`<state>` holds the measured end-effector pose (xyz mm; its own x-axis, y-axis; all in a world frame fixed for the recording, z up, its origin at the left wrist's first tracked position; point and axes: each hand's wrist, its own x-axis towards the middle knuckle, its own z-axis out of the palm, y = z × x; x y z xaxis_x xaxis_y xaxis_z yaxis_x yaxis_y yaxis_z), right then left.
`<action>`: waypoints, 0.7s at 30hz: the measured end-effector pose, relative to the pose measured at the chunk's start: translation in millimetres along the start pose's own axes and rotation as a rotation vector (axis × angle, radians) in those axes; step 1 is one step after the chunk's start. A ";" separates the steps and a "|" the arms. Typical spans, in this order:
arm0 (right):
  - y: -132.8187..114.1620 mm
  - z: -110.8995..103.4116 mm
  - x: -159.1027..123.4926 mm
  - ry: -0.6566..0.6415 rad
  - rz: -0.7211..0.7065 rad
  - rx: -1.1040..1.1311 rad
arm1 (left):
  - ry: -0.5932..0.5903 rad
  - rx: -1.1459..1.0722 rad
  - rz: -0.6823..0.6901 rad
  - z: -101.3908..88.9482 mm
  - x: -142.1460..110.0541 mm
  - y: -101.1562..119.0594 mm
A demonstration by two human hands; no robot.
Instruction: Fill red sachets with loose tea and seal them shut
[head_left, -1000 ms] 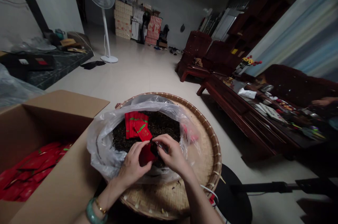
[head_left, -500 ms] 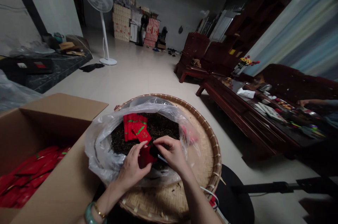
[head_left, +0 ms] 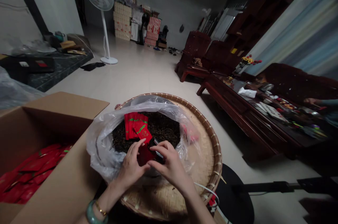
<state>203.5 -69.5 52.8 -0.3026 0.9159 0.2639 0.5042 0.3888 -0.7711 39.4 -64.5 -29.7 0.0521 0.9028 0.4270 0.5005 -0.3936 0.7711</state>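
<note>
Beyond the pale floor, a white fan stands near stacked boxes. Toward the near-left edge of the round woven tray sits an open plastic bag of dark dried leaves, red packets lying on them. The left hand pinches a dark red pouch over the leaves; the right hand curls at its side, its grip unclear.

The right hand partly hides a silver tool; beside the left hand, fingers cover the dark red packet's edges. Left of it, the picture's edge cuts off the cardboard box.
</note>
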 end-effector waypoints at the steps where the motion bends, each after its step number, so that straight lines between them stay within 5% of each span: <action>1: 1.9 2.8 -1.4 -0.002 0.012 -0.026 | 0.002 0.003 0.001 0.2 -0.2 0.4; 14: -0.7 13.4 6.1 0.101 -0.050 -0.190 | 0.028 0.095 0.085 0.2 -3.1 0.5; 21: 0.9 28.8 5.0 0.311 -0.131 -0.328 | 0.059 0.124 0.114 0.1 -2.7 2.3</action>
<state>179.2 -67.5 36.8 -0.1494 0.8243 0.5460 0.7222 0.4681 -0.5092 40.5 -67.8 -29.1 0.0657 0.8404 0.5380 0.5972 -0.4650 0.6535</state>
